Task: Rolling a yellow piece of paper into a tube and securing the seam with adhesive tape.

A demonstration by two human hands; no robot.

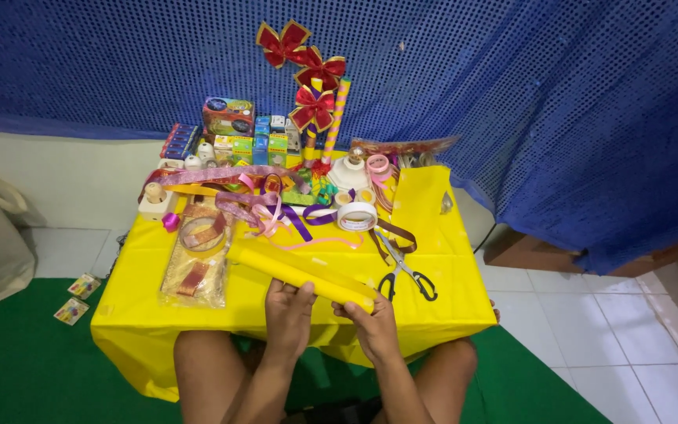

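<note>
The left hand (288, 310) and the right hand (372, 320) both grip the near end of a yellow paper roll (300, 271), which lies slanted across the yellow tabletop (449, 298). Black-handled scissors (403, 271) lie just beside it, a tape roll (356, 216) farther back.

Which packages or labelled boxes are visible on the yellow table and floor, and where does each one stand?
Dark printed box: back of table, rectangular, topmost.
Small green and blue boxes: back centre, stacked.
Blue flat packs: back left, leaning.
Clear packet: left of hands, gold contents.
Two small cards: green floor, left.
</note>
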